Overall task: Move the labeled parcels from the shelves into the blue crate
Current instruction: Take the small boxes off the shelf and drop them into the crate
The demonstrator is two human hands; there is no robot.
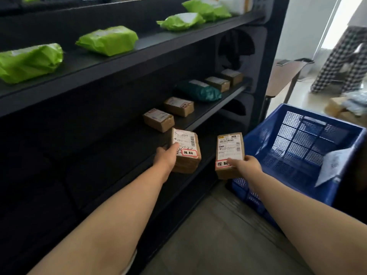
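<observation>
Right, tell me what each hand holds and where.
Left hand: a small brown cardboard parcel, gripped at its near left edge. Right hand: a second brown cardboard parcel, gripped at its near right corner.

My left hand (pixel 165 158) and right hand (pixel 249 165) each grip a brown labeled parcel beside the blue crate (pixel 258 135).

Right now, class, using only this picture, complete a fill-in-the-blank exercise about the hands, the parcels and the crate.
1. The first box, in the left hand, and the second box, in the right hand, each carry a sticker edged in ____.
2. The crate beside the shelves is coloured ____.
3. The mailer bags on the top shelf are light ____.

Missing words: red; blue; green.
</observation>
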